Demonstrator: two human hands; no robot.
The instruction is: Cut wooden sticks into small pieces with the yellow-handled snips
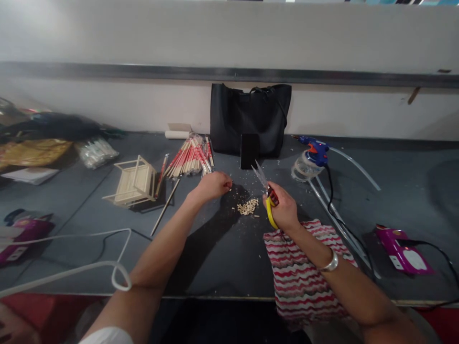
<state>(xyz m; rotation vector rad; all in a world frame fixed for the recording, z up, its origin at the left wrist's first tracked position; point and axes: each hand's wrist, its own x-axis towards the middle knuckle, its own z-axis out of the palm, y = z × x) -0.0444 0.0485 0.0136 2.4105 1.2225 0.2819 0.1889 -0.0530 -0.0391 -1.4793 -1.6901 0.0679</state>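
Note:
My right hand (283, 209) grips yellow-and-red-handled scissors (264, 187), blades open and pointing up to the far left. My left hand (214, 184) is closed in a pinch on something too small to make out, just left of the blades. Between the hands, a small pile of cut wooden bits (248, 206) lies on the dark table (222, 253). A loose wooden stick (165, 206) lies to the left of my left forearm.
A black bag (250, 114) with a dark phone (249, 150) leaning on it stands at the back. A bundle of chopsticks (190, 157), a small wooden frame model (133, 182), a blue glue gun (314, 149), a striped cloth (301, 267), white cable (107, 267) and pink packets (401, 251) lie around.

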